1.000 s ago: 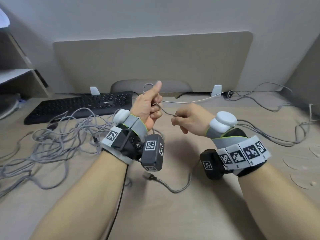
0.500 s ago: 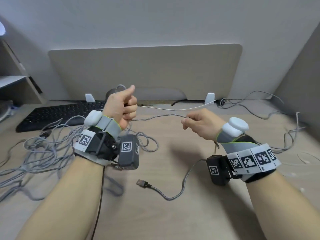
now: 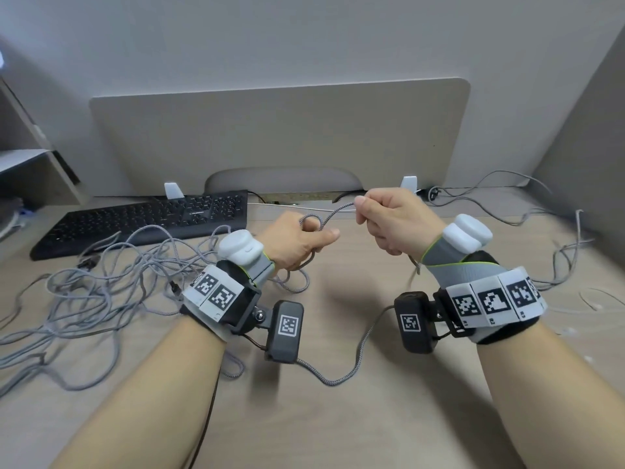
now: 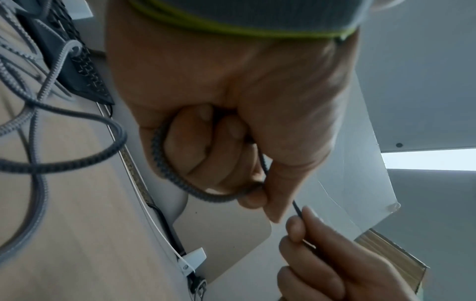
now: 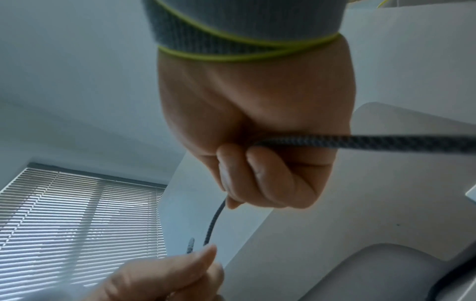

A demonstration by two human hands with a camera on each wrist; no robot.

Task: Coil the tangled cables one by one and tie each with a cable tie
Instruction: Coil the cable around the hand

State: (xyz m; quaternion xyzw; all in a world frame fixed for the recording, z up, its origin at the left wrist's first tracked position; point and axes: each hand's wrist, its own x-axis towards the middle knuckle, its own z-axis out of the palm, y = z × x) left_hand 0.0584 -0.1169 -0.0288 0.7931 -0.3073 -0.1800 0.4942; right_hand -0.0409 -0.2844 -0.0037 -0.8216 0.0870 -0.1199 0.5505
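Observation:
A grey braided cable (image 3: 338, 209) runs between both hands above the desk. My left hand (image 3: 297, 240) grips small loops of it, fingers curled round the coil (image 4: 165, 163). My right hand (image 3: 385, 218) pinches the cable close by, its fingers curled round the strand (image 5: 360, 142). The cable's tail (image 3: 351, 367) hangs from the right hand and lies on the desk toward the left wrist. A tangle of grey cables (image 3: 84, 299) lies on the desk at the left. No cable tie is visible.
A black keyboard (image 3: 142, 221) sits at the back left, beside a shelf unit (image 3: 30, 177). A beige divider panel (image 3: 280, 137) stands behind. Thin cables (image 3: 541, 231) trail along the right side of the wooden desk (image 3: 338, 418).
The right hand has moved up and in toward the left hand, bringing the strand close. The left hand has dropped lower and turned, thumb now pointing right.

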